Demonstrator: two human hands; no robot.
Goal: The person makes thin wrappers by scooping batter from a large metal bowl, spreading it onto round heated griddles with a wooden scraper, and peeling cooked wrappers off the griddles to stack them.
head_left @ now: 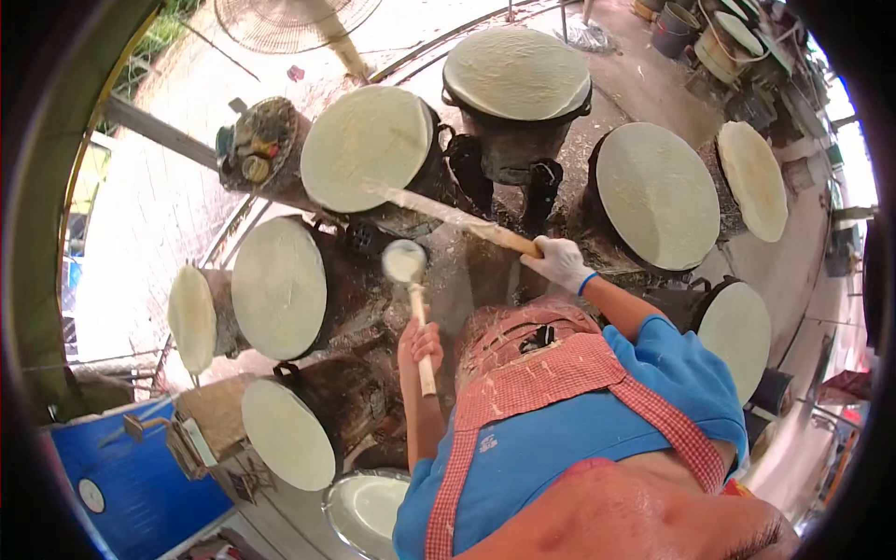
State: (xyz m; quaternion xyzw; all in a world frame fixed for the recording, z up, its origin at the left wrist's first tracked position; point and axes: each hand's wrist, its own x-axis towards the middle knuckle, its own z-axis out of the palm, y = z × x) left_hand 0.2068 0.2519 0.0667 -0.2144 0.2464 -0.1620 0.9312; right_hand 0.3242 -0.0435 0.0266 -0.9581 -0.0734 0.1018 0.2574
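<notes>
My bare left hand is closed around the wooden handle of a ladle, whose round bowl has pale residue or batter in it. My right hand, in a white glove, grips the end of a long flat wooden spatula. Its coated tip reaches over the lower edge of a round griddle covered with a pale sheet of batter; whether it touches the sheet I cannot tell. Another batter-covered griddle sits ahead, and one more lies to the right of my gloved hand.
More coated griddles ring me: left, lower left and right. A metal basin with pale batter stands at my lower left, near a blue panel. Pails stand at the far right. A wire fan guard is at the top.
</notes>
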